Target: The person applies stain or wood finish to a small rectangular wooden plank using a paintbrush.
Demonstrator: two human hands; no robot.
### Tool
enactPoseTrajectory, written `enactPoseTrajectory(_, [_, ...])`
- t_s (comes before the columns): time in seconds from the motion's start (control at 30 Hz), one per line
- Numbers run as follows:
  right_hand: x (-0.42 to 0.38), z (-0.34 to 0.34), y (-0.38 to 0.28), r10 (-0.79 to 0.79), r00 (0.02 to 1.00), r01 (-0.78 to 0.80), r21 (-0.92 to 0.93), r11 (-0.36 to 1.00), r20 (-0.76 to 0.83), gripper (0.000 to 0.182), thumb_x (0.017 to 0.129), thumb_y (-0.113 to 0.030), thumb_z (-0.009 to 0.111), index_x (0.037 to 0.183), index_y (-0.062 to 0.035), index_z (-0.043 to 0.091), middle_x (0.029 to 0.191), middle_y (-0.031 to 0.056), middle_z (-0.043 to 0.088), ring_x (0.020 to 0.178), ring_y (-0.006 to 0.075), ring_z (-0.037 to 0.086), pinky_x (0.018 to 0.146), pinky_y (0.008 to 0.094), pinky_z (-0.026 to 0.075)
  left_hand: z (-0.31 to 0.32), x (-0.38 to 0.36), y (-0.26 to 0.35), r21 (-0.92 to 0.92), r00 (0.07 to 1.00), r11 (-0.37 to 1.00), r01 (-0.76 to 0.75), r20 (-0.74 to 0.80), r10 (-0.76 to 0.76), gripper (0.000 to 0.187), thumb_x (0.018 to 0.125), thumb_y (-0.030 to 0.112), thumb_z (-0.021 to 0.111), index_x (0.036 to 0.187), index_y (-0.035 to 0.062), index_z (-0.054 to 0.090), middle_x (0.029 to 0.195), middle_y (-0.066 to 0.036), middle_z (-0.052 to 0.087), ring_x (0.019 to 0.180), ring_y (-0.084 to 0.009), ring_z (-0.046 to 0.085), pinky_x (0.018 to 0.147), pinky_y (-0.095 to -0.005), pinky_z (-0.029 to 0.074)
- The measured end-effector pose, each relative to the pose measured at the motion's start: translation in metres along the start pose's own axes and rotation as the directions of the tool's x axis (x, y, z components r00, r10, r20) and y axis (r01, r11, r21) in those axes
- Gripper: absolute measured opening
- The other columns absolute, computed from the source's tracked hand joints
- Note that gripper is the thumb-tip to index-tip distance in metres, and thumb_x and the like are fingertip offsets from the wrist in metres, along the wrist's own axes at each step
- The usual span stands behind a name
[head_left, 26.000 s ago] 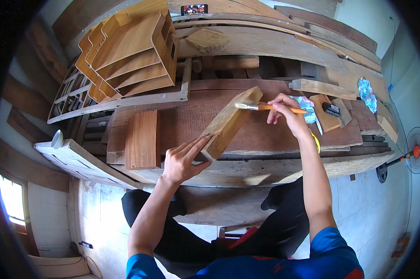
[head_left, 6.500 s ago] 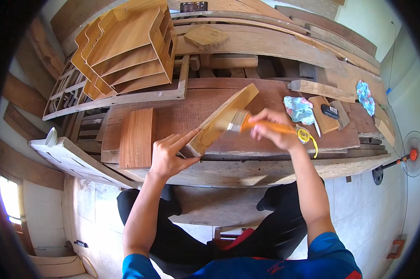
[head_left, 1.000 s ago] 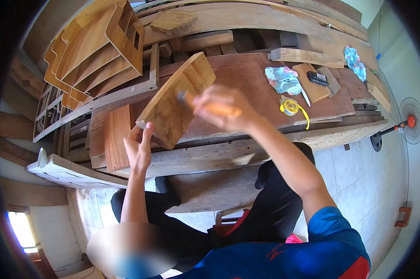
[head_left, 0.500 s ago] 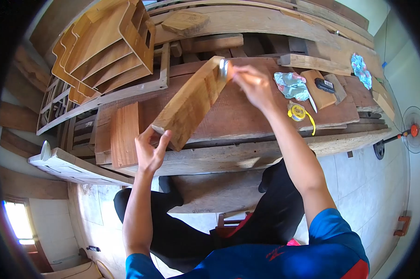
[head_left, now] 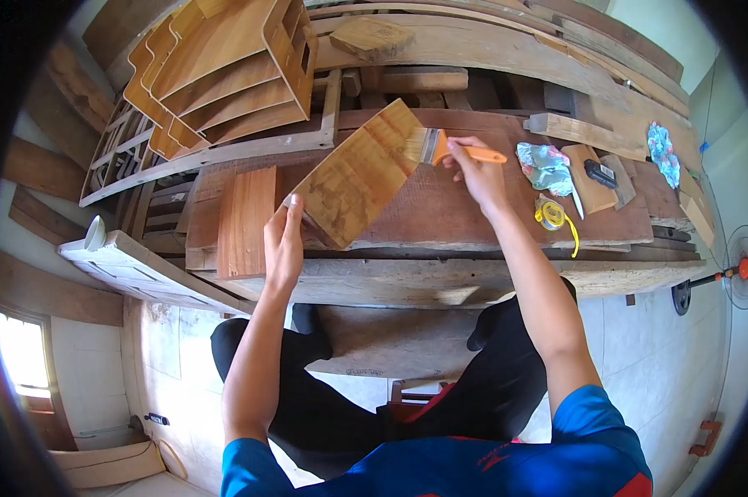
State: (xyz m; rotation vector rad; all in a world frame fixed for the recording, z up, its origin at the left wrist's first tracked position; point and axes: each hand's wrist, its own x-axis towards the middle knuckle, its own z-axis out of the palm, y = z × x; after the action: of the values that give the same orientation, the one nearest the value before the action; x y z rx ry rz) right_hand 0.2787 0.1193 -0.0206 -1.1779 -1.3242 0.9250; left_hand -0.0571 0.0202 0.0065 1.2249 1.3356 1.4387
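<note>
My left hand (head_left: 284, 240) grips the lower left end of a wooden board (head_left: 361, 178), thumb on its face. The board is tilted up above the bench, its broad face toward me, with darker patches on the lower part. In my right hand (head_left: 476, 170) is a paintbrush (head_left: 483, 154) with an orange handle and a metal ferrule. Its bristles touch the board's face near the upper right edge. A second, reddish wooden board (head_left: 248, 222) lies flat on the bench, left of my left hand.
The bench (head_left: 473, 207) carries a yellow tape measure (head_left: 550, 213), a crumpled patterned cloth (head_left: 545, 167), a black object (head_left: 599, 174) on a wood block, and another cloth (head_left: 662, 156). A wooden tiered organizer (head_left: 233, 79) stands back left. A fan (head_left: 743, 268) is at the right.
My left hand has turned the board so its broad face shows more. The brush has moved from the board's upper end to its face near the right edge.
</note>
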Motion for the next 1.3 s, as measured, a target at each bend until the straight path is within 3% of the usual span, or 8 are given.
enactPoseTrajectory(0.23, [-0.074,0.063,-0.057,-0.363,0.733,0.374,0.105,0.921,0.576,0.027,0.098,-0.030,0.069,0.114,-0.0074,0.071,0.113,0.0086,0.074,0.094,0.0155,0.073,0.065,0.0261,0.058,-0.002,0.009,-0.014,-0.040,0.964,0.963,0.267,-0.005,-0.267,0.049,0.095,0.035,0.072,0.121,-0.0056,0.062,0.106,-0.011,0.068,0.090,-0.0178,0.068,0.076,-0.0323,0.057])
enactPoseTrajectory(0.33, [-0.042,0.039,-0.043,-0.044,0.840,0.021,0.049,0.999,0.540,0.026,0.099,-0.029,0.068,0.114,-0.0071,0.071,0.113,0.0075,0.074,0.093,0.0143,0.072,0.066,0.0261,0.058,0.000,0.008,-0.008,-0.185,0.964,0.946,0.265,0.052,-0.260,0.051,0.090,0.031,0.078,0.121,-0.0053,0.061,0.108,-0.012,0.068,0.097,-0.0197,0.069,0.078,-0.0330,0.058])
enactPoseTrajectory(0.5, [0.022,-0.018,0.027,-0.060,0.977,0.034,-0.129,0.991,-0.205,0.026,0.098,-0.026,0.071,0.112,-0.0042,0.073,0.091,0.0069,0.077,0.079,0.0114,0.073,0.062,0.0249,0.056,0.001,0.000,-0.003,-0.202,0.956,0.934,0.294,0.069,-0.286,0.047,0.090,0.019,0.078,0.126,-0.0049,0.058,0.113,-0.014,0.069,0.103,-0.0208,0.069,0.083,-0.0343,0.058])
enactPoseTrajectory(0.67, [0.010,0.002,-0.012,-0.179,0.983,0.181,0.104,0.978,-0.028,0.025,0.100,-0.021,0.069,0.117,-0.0040,0.070,0.095,0.0071,0.076,0.084,0.0115,0.073,0.062,0.0238,0.056,0.002,-0.001,0.003,-0.001,0.984,0.998,0.057,0.168,-0.056,0.048,0.087,0.007,0.079,0.128,-0.0043,0.056,0.116,-0.013,0.070,0.105,-0.0182,0.069,0.089,-0.0325,0.058])
enactPoseTrajectory(0.83, [0.027,-0.020,-0.009,-0.200,0.906,0.199,-0.042,0.979,-0.374,0.022,0.101,-0.022,0.067,0.117,-0.0074,0.070,0.092,0.0065,0.076,0.082,0.0094,0.072,0.058,0.0238,0.053,-0.001,-0.001,0.004,0.284,0.954,0.941,-0.184,0.282,0.102,0.057,0.083,0.013,0.085,0.128,-0.0047,0.055,0.109,-0.015,0.072,0.102,-0.0175,0.070,0.088,-0.0329,0.057])
enactPoseTrajectory(1.1, [-0.019,-0.028,-0.053,-0.086,0.968,0.038,0.198,0.980,0.237,0.023,0.102,-0.021,0.064,0.114,-0.0018,0.068,0.091,0.0092,0.076,0.081,0.0138,0.073,0.059,0.0245,0.052,0.003,-0.006,0.005,0.480,0.929,0.808,-0.342,0.304,0.213,0.059,0.083,0.011,0.083,0.134,0.0027,0.055,0.118,-0.020,0.071,0.107,-0.0260,0.071,0.092,-0.0384,0.058])
enactPoseTrajectory(1.23, [-0.005,-0.047,-0.037,0.084,0.973,-0.059,0.118,0.991,-0.214,0.023,0.101,-0.027,0.065,0.107,-0.0046,0.067,0.088,0.0087,0.075,0.079,0.0119,0.073,0.060,0.0240,0.052,0.009,-0.012,0.008,0.513,0.845,0.680,-0.524,0.415,0.338,0.058,0.083,0.009,0.081,0.135,0.0072,0.056,0.122,-0.021,0.070,0.110,-0.0345,0.071,0.093,-0.0428,0.058])
enactPoseTrajectory(1.3, [-0.016,-0.041,-0.046,-0.008,0.988,0.017,0.059,0.998,-0.153,0.023,0.101,-0.028,0.065,0.105,-0.0052,0.067,0.087,0.0084,0.075,0.077,0.0110,0.072,0.059,0.0236,0.052,0.009,-0.014,0.008,0.509,0.803,0.631,-0.585,0.475,0.360,0.061,0.081,0.006,0.081,0.136,0.0077,0.056,0.125,-0.018,0.069,0.115,-0.0355,0.068,0.097,-0.0442,0.056])
